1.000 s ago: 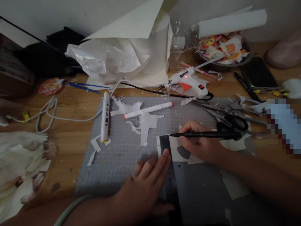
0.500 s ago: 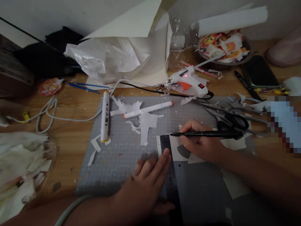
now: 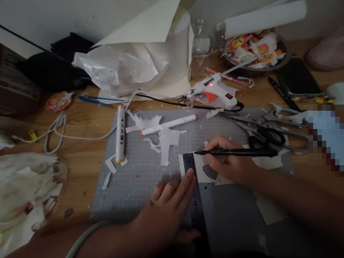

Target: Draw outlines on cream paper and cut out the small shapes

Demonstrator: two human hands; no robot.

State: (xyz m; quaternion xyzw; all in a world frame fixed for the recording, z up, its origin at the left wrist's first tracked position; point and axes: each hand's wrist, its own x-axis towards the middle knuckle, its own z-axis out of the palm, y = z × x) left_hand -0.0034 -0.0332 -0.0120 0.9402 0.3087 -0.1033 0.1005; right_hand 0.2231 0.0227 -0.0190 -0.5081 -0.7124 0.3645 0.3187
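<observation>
My right hand (image 3: 228, 159) is closed around a black pen (image 3: 242, 152) lying nearly level, its tip pointing left at the top end of the ruler. A black ruler (image 3: 197, 208) runs up and down across a small piece of off-white paper (image 3: 201, 167) on the grey cutting mat (image 3: 120, 200). My left hand (image 3: 166, 204) presses on the ruler with outstretched index and middle fingers, the others bent and the thumb stretched across it lower down. A dark grey curved shape (image 3: 210, 172) shows on the paper beside my right fingers, partly covered.
Two white markers, one upright in view (image 3: 120, 134) and one slanted (image 3: 169, 124), lie among paper scraps (image 3: 170, 141). Behind are a white glue gun (image 3: 217, 91) with a red light, and its cable. Scissors (image 3: 262, 134), a phone (image 3: 298, 77) and a bowl (image 3: 283, 53) of wrappers sit right.
The view has shifted slightly. Both hands, the pen and the ruler keep nearly the same places on the paper.
</observation>
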